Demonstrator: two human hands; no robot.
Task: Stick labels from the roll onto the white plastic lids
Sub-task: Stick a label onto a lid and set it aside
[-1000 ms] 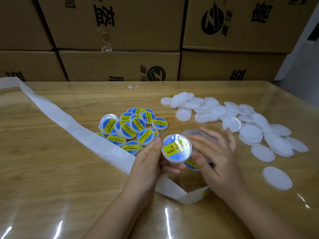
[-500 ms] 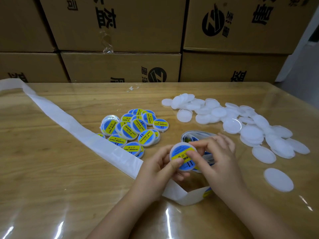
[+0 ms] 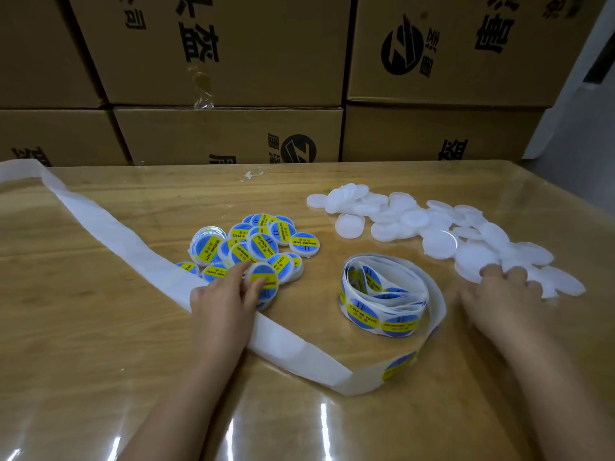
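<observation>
Stacked brown cardboard boxes (image 3: 233, 61) with black printing form a wall behind a wooden table (image 3: 83, 327) covered by a glossy clear sheet. Toward the middle of the table lies a heap of finished lids (image 3: 263, 242), each bearing a round blue and yellow label. Toward the right edge spreads a loose heap of plain white lids (image 3: 439, 242), not yet labelled. Between the two heaps, nearer the front edge, sits the label roll (image 3: 366, 314), loosely coiled on its side. Its spent white backing strip (image 3: 126, 251) trails from the front edge away to the far left corner, probably to keep it clear of the work.

The person's left hand (image 3: 221, 304) lies across that strip, fingers fairly straight and apart, touching one labelled lid (image 3: 269, 284) at the near edge of the finished heap, apparently adding it there. The right hand (image 3: 496, 294) reaches into the plain heap with fingers bent down over the nearest lids, likely seeking the next one. Whether it has clamped on a lid cannot be told.
</observation>
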